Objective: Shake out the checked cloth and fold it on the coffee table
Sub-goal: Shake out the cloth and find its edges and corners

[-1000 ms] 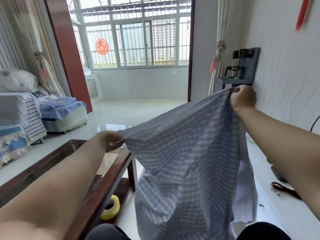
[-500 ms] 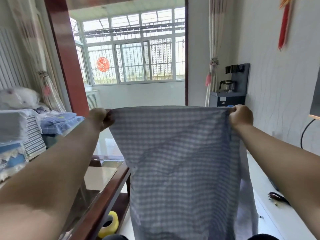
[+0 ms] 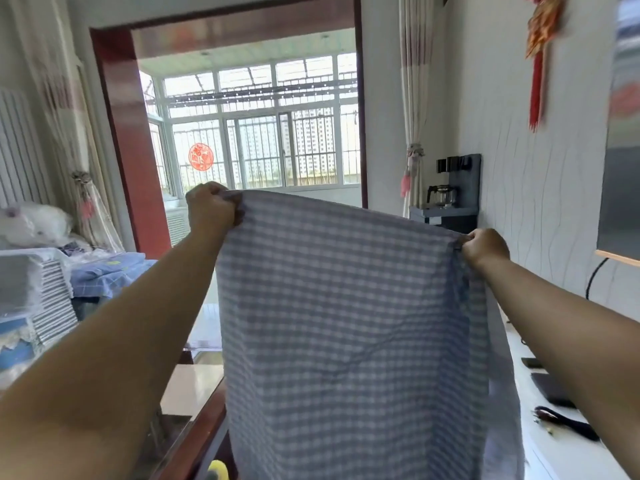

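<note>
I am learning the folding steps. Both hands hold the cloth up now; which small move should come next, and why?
Probably lower it toward the coffee table. The left hand and right hand each grip a top corner, and the checked cloth hangs spread, with only light creases, so it looks shaken out.

I can read no text anywhere. The round red paper decoration (image 3: 201, 156) on the window glass, left of centre in the frame, carries white markings too blurred to make out.

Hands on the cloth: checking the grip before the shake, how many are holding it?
2. The left hand grips the cloth at its upper left corner; the right hand grips the upper right corner, lower down.
</note>
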